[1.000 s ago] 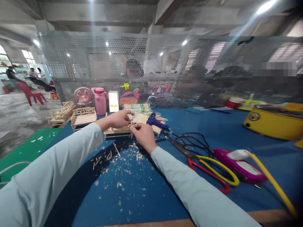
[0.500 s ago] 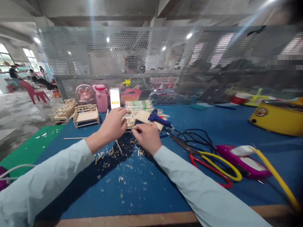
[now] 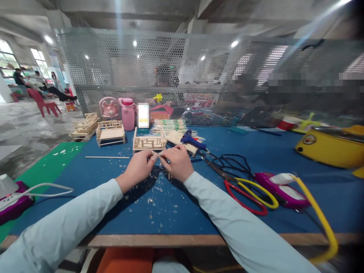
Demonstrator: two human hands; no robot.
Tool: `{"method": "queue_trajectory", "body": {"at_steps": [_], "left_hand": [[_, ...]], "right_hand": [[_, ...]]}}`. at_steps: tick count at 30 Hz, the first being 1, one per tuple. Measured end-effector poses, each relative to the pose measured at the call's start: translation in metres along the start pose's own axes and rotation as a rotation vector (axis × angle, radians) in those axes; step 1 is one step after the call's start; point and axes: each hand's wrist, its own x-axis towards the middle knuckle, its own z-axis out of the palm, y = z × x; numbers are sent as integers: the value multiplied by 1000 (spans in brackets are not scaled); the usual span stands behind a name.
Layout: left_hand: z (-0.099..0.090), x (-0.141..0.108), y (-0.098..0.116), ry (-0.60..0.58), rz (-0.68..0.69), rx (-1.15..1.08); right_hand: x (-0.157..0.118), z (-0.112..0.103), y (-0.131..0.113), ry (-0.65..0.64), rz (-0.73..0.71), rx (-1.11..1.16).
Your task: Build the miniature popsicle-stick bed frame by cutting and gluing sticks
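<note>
My left hand (image 3: 139, 167) and my right hand (image 3: 178, 163) almost touch at the fingertips, low over the blue table. Both are pinched closed. Whatever small piece lies between the fingers is too small and covered to name. Just beyond them stands a miniature bench frame (image 3: 149, 143) of pale wooden sticks, with a lattice side toward me. A flat panel of sticks (image 3: 173, 137) lies to its right, with a blue glue gun (image 3: 193, 140) resting by it. One long thin stick (image 3: 107, 157) lies left of my left hand.
A finished-looking miniature bench (image 3: 110, 133) and more stick furniture (image 3: 85, 127) stand at left. Behind are a pink bottle (image 3: 127, 114), a lit phone (image 3: 143, 115) and stick bundles (image 3: 170, 124). Scissors (image 3: 247, 193), a purple power strip (image 3: 281, 189) and a yellow pot (image 3: 330, 148) lie right.
My left hand has come down and toward me from above the bench frame to meet my right hand, uncovering the frame. The view has shifted, showing the table's front edge higher up.
</note>
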Motion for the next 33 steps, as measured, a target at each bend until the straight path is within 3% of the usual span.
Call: {"method": "queue_trajectory", "body": {"at_steps": [7,11,13,14,17,18,20,23,25,28,33], "left_hand": [[7,-9,2,57,-116,-614],[9,-11,5,92,-200,-714],[7,-12,5,133,-262,-746],[5,-13,5,150,-293,-764],[-1,-18,6,148,-321,-798],[-3,-20,7,131,-315,-803],[-5,-24,8,96,-302,-807],[-2,-26,9,78,-286,-796],[0,-25,7,86,-278,-788],[1,-22,4,104,-313,-800],[3,-19,1,71,-415,-920]], "right_hand": [[-3,1,-20,87,269,334],[1,-6,-18,-15,187,440],[4,-16,-2,-72,175,490],[3,-24,11,-49,234,492],[-8,-49,58,205,576,314],[-14,-57,72,172,668,209],[-27,-67,92,-53,786,58],[-37,-61,92,-170,705,83],[-36,-49,77,-190,597,133],[-29,-35,55,-322,506,181],[-30,-41,52,-261,600,68]]}}
